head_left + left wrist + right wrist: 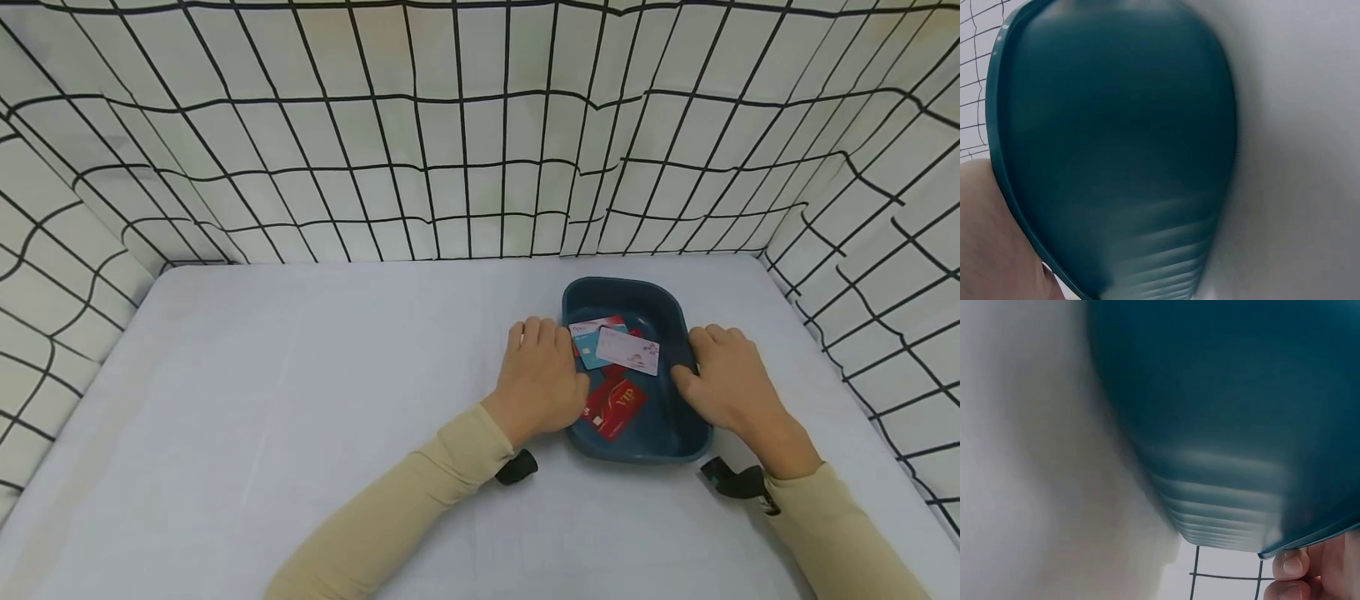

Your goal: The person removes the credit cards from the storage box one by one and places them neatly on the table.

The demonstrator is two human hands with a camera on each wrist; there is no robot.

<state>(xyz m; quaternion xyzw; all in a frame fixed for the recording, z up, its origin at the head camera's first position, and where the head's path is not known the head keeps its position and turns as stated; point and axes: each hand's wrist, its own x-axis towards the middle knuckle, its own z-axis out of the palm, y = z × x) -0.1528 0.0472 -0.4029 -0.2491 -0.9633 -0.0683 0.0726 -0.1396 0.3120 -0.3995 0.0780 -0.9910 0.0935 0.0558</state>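
Basin (667, 421) of dark blue-teal, corners rounded, sits right of centre on the white table (300, 375) in the head view. The left hand (542, 379) grips its left rim, the right hand (726, 375) its right, thumb over the edge. Inside, a pale pink card (628, 351) overlaps a light blue card (587, 346); a red VIP card (622, 405) lies below them. The left wrist view shows a smooth outer wall, ribbed toward one end. In the right wrist view, stepped ridges catch light near fingertips (1291, 565) at the rim.
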